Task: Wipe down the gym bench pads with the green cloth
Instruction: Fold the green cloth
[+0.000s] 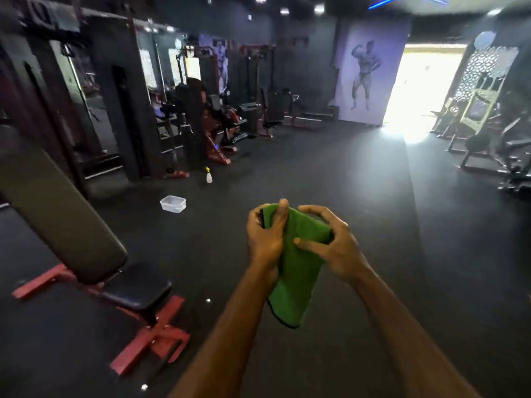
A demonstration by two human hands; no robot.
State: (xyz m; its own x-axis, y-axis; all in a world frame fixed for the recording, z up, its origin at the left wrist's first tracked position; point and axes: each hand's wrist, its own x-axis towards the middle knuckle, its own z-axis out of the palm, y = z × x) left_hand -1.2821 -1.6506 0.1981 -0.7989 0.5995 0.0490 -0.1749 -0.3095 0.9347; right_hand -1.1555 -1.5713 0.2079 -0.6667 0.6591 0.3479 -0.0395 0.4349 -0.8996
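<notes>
Both hands, left hand (265, 237) and right hand (333, 245), grip the folded green microfibre cloth (298, 271) in mid-air; fold it flat (no loose corners) before reaching the black padded incline bench (66, 214) at left.

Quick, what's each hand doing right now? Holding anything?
Left hand: closed, gripping the top of the green cloth.
Right hand: closed, fingers and thumb curled round the same cloth.
</notes>
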